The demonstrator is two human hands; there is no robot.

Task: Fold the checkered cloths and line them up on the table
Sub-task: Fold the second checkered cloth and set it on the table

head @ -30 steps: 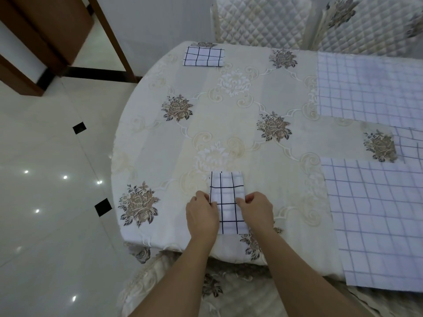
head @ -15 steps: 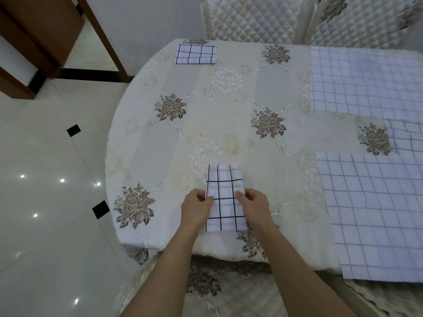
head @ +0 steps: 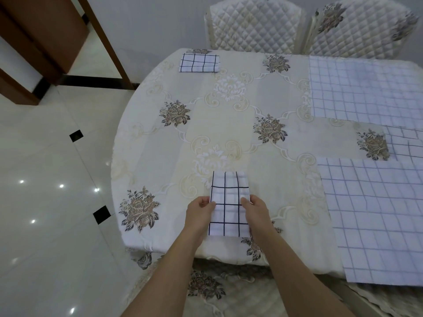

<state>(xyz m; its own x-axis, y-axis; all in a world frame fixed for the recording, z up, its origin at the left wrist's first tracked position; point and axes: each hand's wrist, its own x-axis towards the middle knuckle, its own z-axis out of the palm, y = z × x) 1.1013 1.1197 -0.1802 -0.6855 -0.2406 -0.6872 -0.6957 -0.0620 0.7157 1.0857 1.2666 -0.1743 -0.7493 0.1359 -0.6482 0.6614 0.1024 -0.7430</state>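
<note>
By the near edge of the table [head: 206, 124], the left hand [head: 198, 212] and right hand [head: 256, 211] each pinch a long side of the folded checkered cloth [head: 229, 202], with open room beyond up to a second folded cloth [head: 199, 62] at the table's far-left edge.

The folded cloth [head: 229, 209] in front of me, in the lower middle of the frame, was white with a grid of thin dark navy lines. The second folded cloth [head: 199, 63] at the upper middle had the same check. The open cloths [head: 366, 92] at the right were white with a paler, blue-grey grid. The tablecloth [head: 229, 124] was cream, with brown-grey roses and pale scrolls. The chair covers [head: 251, 24] were cream, quilted in diamonds.
</note>
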